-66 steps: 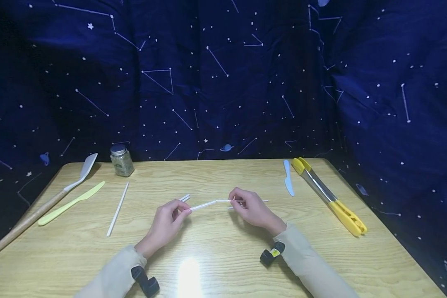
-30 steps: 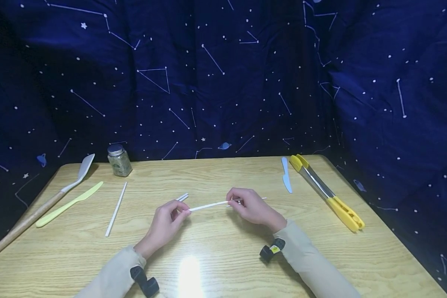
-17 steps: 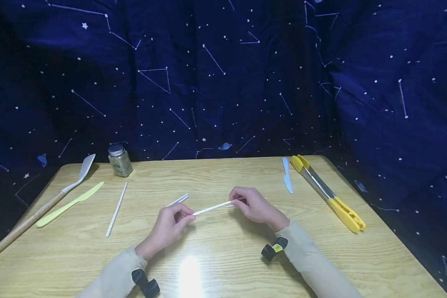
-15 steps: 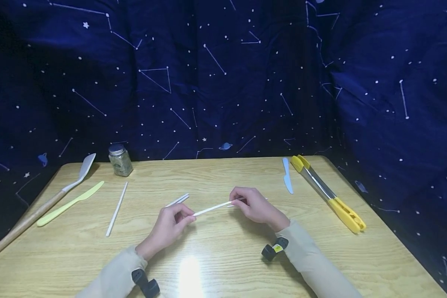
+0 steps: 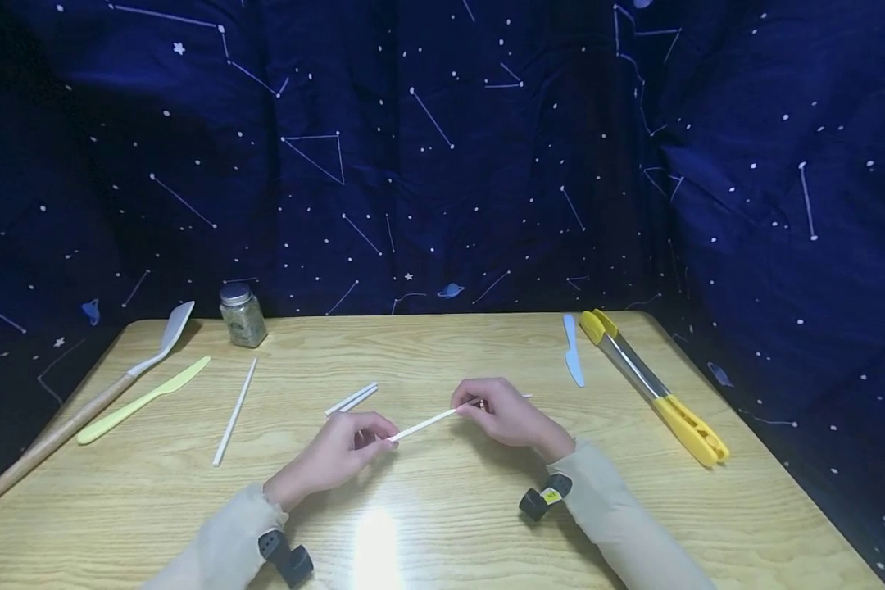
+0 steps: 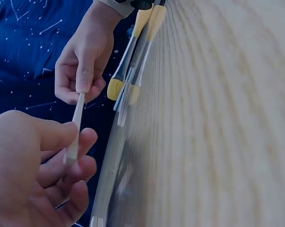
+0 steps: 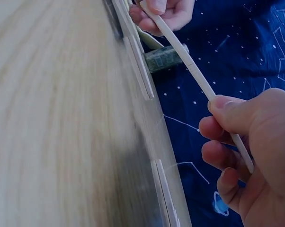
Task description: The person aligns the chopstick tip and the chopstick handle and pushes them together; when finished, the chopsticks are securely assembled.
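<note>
A slim pale stick (image 5: pixel 424 424), shaped like a chopstick, spans the gap between both hands above the table. My left hand (image 5: pixel 339 451) pinches its near end between thumb and fingers; the blunt end shows in the left wrist view. My right hand (image 5: pixel 505 416) pinches the stick farther along, and its other end runs under the palm in the right wrist view. A fine seam crosses the stick (image 7: pixel 187 61) partway along. Two short white sticks (image 5: pixel 351 398) lie side by side behind my left hand. Others behind my right hand are mostly hidden.
On the wooden table (image 5: pixel 428 533), a long white stick (image 5: pixel 234 414), yellow-green knife (image 5: pixel 143 401), spatula (image 5: pixel 96 410) and jar (image 5: pixel 242 318) are at left. A blue knife (image 5: pixel 573 352) and yellow tongs (image 5: pixel 652 389) lie right. A starry cloth (image 5: pixel 442 205) hangs behind.
Earlier the stick showed a bend between my hands; now it is straight. My left hand has moved right and toward me, uncovering the two short sticks behind it.
</note>
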### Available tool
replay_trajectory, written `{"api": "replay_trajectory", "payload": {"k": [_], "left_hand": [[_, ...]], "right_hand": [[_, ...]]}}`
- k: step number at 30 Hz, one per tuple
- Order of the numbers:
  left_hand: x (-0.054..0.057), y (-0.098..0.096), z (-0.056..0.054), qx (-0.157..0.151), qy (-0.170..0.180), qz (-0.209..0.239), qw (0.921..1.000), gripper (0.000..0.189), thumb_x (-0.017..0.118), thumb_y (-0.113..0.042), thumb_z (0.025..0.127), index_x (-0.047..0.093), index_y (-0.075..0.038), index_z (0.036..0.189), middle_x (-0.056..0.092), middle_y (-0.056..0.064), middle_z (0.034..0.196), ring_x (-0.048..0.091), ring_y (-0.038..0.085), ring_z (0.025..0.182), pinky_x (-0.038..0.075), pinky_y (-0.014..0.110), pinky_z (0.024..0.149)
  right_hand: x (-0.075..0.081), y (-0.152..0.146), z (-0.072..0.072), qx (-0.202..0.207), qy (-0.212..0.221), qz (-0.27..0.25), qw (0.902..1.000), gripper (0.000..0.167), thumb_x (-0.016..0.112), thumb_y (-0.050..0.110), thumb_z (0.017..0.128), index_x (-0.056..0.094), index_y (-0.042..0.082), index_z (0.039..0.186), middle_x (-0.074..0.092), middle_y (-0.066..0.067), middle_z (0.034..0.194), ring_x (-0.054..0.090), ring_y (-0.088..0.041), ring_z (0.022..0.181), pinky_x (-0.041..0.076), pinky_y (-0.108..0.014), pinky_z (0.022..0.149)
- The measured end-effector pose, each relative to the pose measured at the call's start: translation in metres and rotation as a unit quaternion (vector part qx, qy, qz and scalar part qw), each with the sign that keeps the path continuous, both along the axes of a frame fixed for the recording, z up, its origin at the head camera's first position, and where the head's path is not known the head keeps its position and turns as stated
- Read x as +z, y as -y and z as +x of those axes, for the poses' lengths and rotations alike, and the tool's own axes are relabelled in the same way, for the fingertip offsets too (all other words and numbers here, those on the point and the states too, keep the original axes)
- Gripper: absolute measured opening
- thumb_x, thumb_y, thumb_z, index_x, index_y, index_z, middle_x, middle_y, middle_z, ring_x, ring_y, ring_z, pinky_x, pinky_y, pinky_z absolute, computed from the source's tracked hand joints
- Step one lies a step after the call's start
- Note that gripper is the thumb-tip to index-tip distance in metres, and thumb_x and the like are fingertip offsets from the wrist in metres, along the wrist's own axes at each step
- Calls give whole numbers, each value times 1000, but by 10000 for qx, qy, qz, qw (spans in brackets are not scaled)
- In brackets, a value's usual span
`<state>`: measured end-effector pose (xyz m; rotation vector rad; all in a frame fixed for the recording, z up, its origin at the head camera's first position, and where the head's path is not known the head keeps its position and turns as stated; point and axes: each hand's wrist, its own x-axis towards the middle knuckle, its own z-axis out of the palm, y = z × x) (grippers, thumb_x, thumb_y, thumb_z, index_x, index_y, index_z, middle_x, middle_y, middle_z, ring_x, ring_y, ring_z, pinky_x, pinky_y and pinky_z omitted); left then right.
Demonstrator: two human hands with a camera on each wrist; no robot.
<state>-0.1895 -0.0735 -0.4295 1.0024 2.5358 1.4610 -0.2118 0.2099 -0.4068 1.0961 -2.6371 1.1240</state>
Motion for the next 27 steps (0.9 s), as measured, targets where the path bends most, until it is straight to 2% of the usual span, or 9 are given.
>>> {"api": "replay_trajectory", "payload": {"k": [7,14,19,23,27], "left_hand": [[0,-1,1,-492,185,-155,9985,7,67,-8,87,70,-7,94,64,-1,75,49,2,60,43,19,55],[2,-4,6,-821,650,2,9945,13,64,-13,91,69,-5,101,70,5,87,58,4,72,49,22,67],[3,-6,8,-1037,890,48,9906,13,65,-13,90,67,-5,100,70,7,88,59,6,73,48,21,65],[2,-5,8,-1257,1007,329,9864,13,64,-9,90,64,-2,101,68,14,90,64,15,75,49,21,63],[3,-4,8,-1365,1018,451,9844,11,62,-6,92,64,-1,100,67,17,93,63,14,76,49,20,62]], "right_hand": [[-2,4,2,216,-126,57,9997,4,64,8,91,66,8,87,67,-5,81,45,0,63,39,-18,54],[1,11,6,444,31,146,9989,3,64,10,91,67,9,89,69,-4,86,49,0,69,41,-19,56],[2,17,10,653,23,129,9978,4,65,9,90,67,13,90,68,-1,87,51,-1,71,43,-21,55],[3,20,13,666,22,127,9977,6,66,8,89,66,14,90,68,-1,87,54,-1,72,43,-22,54],[4,21,14,479,111,153,9987,7,67,6,88,64,10,94,68,-2,88,57,-2,74,45,-22,56]]}}
